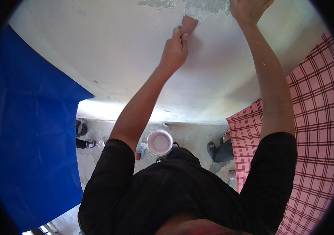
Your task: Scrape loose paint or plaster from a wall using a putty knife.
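My left hand [175,50] is raised to the pale wall [119,64], gripping a flat reddish-brown hand tool [189,24], which looks like a scraper or sanding pad. The tool's far edge meets the lower border of a rough grey patch [211,6] with flaking edges. To the right of that patch, my right hand [250,11] is up by the wall at the top of the view. Its fingertips are partly cut off, and whether it holds anything is not visible. Down on the floor, near my feet, stands a round bucket [159,142] with pale contents.
A blue sheet [34,126] hangs at the left, a pink checked cloth [311,141] at the right. Beside the bucket lie a pale-bladed tool [143,148] and a reddish piece [137,156]. Other people's feet show at left [90,144] and right [212,150]. A dark bucket [81,128] stands left.
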`<control>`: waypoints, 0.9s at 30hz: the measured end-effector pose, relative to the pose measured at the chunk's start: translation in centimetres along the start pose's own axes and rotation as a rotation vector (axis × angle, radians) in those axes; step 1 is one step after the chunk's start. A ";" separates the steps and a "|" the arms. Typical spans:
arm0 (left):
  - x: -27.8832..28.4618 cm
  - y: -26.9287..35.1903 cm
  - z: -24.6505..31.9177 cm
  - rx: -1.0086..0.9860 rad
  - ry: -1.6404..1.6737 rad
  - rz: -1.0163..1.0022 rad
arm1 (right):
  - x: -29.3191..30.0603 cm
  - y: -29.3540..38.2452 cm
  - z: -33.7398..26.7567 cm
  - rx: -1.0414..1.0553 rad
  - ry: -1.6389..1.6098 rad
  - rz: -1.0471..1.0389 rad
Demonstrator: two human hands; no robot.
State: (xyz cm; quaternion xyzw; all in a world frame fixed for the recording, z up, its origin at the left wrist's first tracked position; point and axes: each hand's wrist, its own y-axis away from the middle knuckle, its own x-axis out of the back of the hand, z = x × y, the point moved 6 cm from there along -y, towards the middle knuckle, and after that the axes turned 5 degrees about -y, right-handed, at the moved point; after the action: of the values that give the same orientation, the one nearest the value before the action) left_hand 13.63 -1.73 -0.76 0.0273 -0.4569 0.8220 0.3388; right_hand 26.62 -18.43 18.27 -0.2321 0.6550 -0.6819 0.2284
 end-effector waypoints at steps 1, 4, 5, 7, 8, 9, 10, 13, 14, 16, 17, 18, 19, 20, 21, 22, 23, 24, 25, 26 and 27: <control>-0.8 0.6 -0.5 -0.002 -0.001 0.006 | 0.0 0.0 -0.1 -0.010 -0.007 -0.010; -1.6 1.4 -0.3 0.006 0.045 0.030 | 0.0 0.3 -0.4 -0.037 0.032 -0.026; -1.4 0.7 -0.3 -0.002 0.045 0.035 | 0.0 0.3 -0.5 -0.036 0.031 -0.017; -0.9 -0.1 0.4 0.018 0.055 0.004 | 0.5 0.6 -0.7 0.005 -0.033 0.034; -0.8 -0.1 0.4 0.017 0.056 0.006 | 0.4 0.5 -0.6 0.007 -0.033 0.035; -0.9 0.4 0.2 0.026 0.071 -0.004 | 0.7 0.5 -0.7 -0.005 -0.034 0.045; -1.1 0.8 0.0 0.036 0.086 -0.015 | 0.8 0.5 -0.7 -0.017 -0.035 0.054; -1.8 1.5 -0.3 0.046 0.093 0.025 | 0.8 0.6 -0.9 0.013 -0.068 0.089; -2.0 0.9 -0.5 0.043 0.095 0.021 | 0.6 0.6 -1.0 0.010 -0.063 0.090; -1.3 -0.6 1.3 0.046 0.096 0.014 | 0.6 0.8 -1.0 0.029 -0.076 0.115; -1.8 -0.3 1.2 0.049 0.098 0.010 | 0.6 0.8 -0.9 0.029 -0.074 0.110; -2.1 0.0 1.2 0.054 0.095 0.047 | 0.8 0.7 -1.0 0.014 -0.070 0.101; -2.2 0.4 1.1 0.059 0.093 0.084 | 0.9 0.7 -1.0 0.000 -0.067 0.092; -2.3 1.0 0.7 0.062 0.093 0.083 | 0.8 0.9 -1.2 0.000 -0.067 0.088; -2.2 1.6 0.6 0.076 0.107 0.115 | 0.8 1.0 -1.2 0.025 -0.059 0.113; -2.2 1.8 0.4 0.092 0.120 0.146 | 0.8 1.0 -1.1 0.051 -0.051 0.136; -2.5 1.3 0.2 0.090 0.129 0.142 | 0.7 0.9 -0.9 0.054 -0.042 0.135; -2.0 0.5 0.9 0.079 0.132 0.123 | 0.5 1.1 -0.8 0.054 -0.041 0.144; -1.1 -0.2 1.5 0.073 0.126 0.105 | 0.4 1.4 -1.1 0.048 -0.049 0.148; -0.5 -0.8 1.8 0.125 0.131 0.036 | 0.3 1.3 -1.3 0.045 -0.052 0.136; -0.6 -0.4 1.6 0.139 0.129 0.031 | 0.3 1.2 -1.5 0.047 -0.059 0.144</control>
State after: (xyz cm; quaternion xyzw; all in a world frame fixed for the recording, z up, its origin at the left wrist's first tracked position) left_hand 13.87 -3.12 0.24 -0.0094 -0.3762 0.8570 0.3520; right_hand 25.46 -17.48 17.07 -0.1989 0.6469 -0.6715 0.3016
